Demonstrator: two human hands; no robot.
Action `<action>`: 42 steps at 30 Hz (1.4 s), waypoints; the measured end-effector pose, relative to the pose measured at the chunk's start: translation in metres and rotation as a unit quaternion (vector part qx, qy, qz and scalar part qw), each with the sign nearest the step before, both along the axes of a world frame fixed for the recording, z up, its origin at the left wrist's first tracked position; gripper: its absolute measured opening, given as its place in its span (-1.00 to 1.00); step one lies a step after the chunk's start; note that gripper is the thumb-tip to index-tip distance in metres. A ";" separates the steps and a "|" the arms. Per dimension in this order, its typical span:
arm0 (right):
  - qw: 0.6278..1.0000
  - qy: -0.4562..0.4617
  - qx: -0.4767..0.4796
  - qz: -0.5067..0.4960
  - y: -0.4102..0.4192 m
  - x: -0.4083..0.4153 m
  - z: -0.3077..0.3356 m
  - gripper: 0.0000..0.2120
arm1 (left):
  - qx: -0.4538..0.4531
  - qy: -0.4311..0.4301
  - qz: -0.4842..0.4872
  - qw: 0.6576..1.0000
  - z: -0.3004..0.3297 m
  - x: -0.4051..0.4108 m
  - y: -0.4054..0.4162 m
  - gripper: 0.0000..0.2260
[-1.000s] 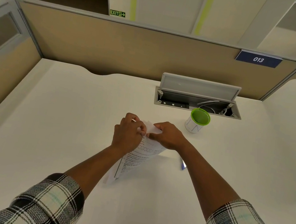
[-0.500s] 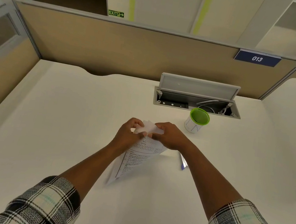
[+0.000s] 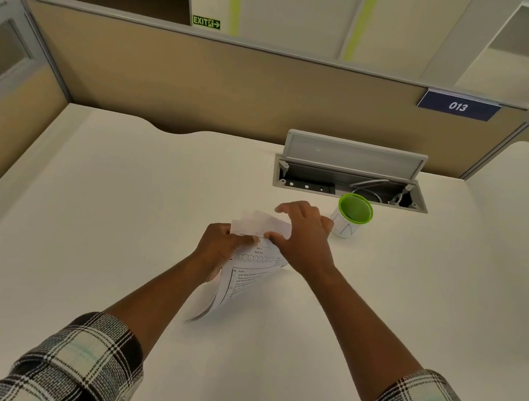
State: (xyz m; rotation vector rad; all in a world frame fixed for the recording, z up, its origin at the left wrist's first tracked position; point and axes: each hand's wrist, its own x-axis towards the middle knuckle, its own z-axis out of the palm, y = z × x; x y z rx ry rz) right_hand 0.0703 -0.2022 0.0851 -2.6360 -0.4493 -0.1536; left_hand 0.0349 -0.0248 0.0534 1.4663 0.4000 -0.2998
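Above a white desk [image 3: 99,208], left hand [image 3: 217,251] and right hand [image 3: 304,245] pinch a curled, printed sheet [image 3: 239,283] by its top; its length hangs from the fingers toward the person.

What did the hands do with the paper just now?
The left hand slid slightly toward the person, still pinching the paper. The right hand raised and spread its fingers, thumb still on the top edge, so more of the white top flap shows between the hands. The green cup and the open desk hatch stayed put.
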 end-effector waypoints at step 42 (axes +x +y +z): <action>0.966 -0.056 -0.206 0.144 0.018 -0.008 -0.012 -0.87 | 0.326 -0.157 -0.083 0.928 0.014 -0.002 -0.014 -0.57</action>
